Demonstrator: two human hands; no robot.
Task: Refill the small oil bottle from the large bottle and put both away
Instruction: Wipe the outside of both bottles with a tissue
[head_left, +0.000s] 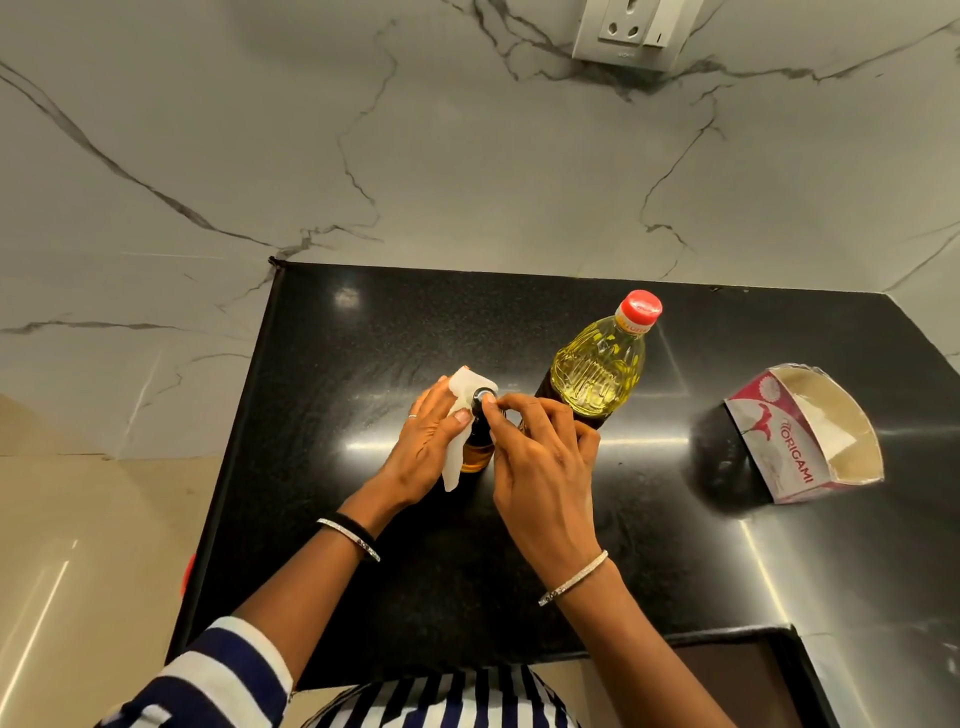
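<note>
The small oil bottle (475, 453) stands upright on the black countertop (363, 332), amber oil showing in its lower part. My left hand (427, 441) presses a white tissue (453, 467) against the bottle's left side. My right hand (540, 457) pinches the dark cap (483, 396) on its top with thumb and forefinger. Just behind and to the right stands the large bottle (597, 371) of yellow oil, upright, with its red cap (642, 305) on.
An opened Origami tissue box (802, 434) lies on the counter at the right. A marble wall rises behind, with a power socket (631, 31) at the top. The counter's left edge drops to a beige floor.
</note>
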